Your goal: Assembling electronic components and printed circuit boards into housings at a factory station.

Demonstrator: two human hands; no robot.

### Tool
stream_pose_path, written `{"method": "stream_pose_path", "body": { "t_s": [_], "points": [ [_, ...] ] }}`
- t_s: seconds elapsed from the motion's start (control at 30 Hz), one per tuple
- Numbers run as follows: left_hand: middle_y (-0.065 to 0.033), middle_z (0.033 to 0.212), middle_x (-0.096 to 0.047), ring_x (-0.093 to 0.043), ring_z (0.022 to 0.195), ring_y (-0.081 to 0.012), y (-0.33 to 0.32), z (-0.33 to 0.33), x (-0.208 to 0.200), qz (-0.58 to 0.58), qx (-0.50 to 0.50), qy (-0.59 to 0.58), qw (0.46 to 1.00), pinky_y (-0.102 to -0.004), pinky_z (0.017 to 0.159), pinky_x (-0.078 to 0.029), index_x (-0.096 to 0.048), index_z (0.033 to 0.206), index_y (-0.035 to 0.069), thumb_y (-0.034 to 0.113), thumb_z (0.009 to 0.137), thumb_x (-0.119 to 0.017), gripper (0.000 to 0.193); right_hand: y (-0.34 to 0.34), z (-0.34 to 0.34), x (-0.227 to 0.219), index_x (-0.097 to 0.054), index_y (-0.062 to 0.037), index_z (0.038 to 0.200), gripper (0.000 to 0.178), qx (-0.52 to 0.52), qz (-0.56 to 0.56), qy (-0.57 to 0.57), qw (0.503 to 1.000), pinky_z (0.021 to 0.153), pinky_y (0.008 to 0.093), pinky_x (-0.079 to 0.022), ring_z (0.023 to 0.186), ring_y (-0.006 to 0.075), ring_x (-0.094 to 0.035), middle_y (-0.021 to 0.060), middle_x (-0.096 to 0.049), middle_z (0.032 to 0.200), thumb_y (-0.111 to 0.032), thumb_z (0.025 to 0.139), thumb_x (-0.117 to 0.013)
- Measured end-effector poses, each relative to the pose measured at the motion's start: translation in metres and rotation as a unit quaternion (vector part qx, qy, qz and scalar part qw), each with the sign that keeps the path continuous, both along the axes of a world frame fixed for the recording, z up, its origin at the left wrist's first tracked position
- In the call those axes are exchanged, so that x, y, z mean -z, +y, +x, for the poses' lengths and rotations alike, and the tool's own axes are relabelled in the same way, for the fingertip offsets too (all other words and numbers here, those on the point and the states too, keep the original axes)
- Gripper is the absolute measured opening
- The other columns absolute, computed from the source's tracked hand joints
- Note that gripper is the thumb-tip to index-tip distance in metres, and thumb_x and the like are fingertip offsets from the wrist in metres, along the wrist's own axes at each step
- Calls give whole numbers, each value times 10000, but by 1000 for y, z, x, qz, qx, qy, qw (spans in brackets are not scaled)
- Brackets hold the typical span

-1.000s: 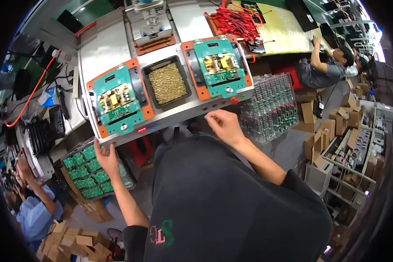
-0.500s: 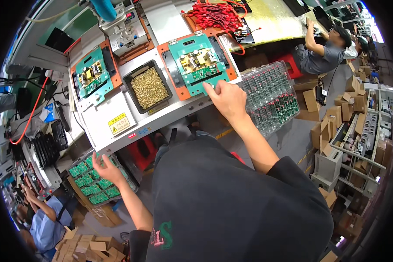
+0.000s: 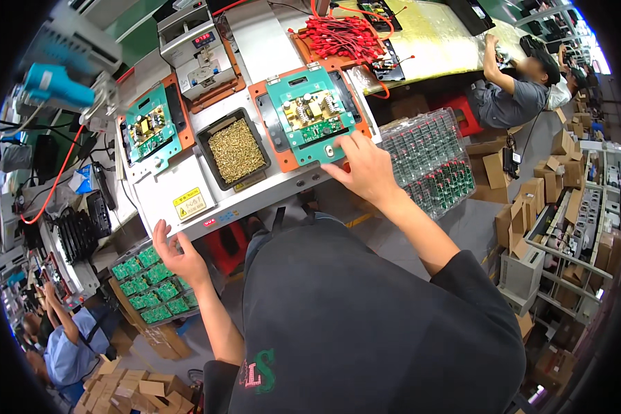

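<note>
My right hand is at the near right corner of a green fixture plate, which lies on an orange base. Thumb and forefinger are apart beside a small metal knob on that plate; nothing shows between them. A yellowish circuit board with several components sits in the plate. Off the machine's front left corner, my left hand is raised with fingers spread, holding nothing. A second green fixture with a similar board stands farther left. Between the two fixtures is a black bin of brass-coloured screws.
A teal machine head hangs over the left side. Behind the bin stands a metal feeder. Red-tipped leads are heaped at the back. Trays of green boards flank the machine. Two co-workers sit nearby.
The teal machine head has swung left, from above the feeder to the far left. My left hand has risen slightly. My right thumb and forefinger have shifted at the plate's corner.
</note>
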State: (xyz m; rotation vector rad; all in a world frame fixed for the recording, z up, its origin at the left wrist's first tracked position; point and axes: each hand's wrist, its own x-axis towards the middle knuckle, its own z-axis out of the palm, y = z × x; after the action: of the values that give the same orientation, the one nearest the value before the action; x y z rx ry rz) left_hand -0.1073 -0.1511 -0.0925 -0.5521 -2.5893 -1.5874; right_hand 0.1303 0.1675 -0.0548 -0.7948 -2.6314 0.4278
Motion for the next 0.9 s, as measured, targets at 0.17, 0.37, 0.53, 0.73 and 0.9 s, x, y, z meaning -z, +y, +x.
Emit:
{"method": "stream_pose_path", "body": {
  "t_s": [0.17,0.37,0.53,0.73,0.9],
  "points": [
    [-145,1415,-523,-572,1165,-209,16,15,-26,24,15,21,999,-323,890,-516,-590,1304,-27,-96,932,-543,381,44,19,-8,-698,-130,1061,364,-165,123,72,976,632,333,-509,837,215,-651,14,-656,967,-235,743,-838],
    [-109,1106,-674,-637,969,-167,48,32,-36,126,15,-64,990,-302,888,-526,-636,1206,-41,-42,1000,-554,222,132,-101,-78,-727,-147,950,146,-104,240,292,920,639,338,-533,768,239,-652,30,-702,878,-197,826,-785],
    [-68,886,-669,-611,789,-114,63,68,-44,94,124,-104,982,-248,735,-515,-678,1144,-41,-18,1003,-583,172,175,-157,-66,-708,-126,1075,222,-115,131,342,924,761,393,-556,944,297,-685,61,-693,967,-174,863,-750],
    [-48,863,-654,-595,769,-92,63,104,-29,127,64,-192,971,-222,680,-483,-667,1168,-43,28,1016,-595,183,164,-122,6,-739,-90,923,128,-254,-10,9,967,831,457,-553,936,332,-682,126,-705,916,-196,891,-675],
    [-64,941,-685,-629,848,-105,84,104,-36,112,89,-236,961,-234,780,-501,-675,1177,-45,37,1004,-615,200,166,-143,29,-691,-23,788,83,-332,86,-59,937,753,491,-549,839,382,-682,179,-682,838,-93,757,-658]
  ]
}}
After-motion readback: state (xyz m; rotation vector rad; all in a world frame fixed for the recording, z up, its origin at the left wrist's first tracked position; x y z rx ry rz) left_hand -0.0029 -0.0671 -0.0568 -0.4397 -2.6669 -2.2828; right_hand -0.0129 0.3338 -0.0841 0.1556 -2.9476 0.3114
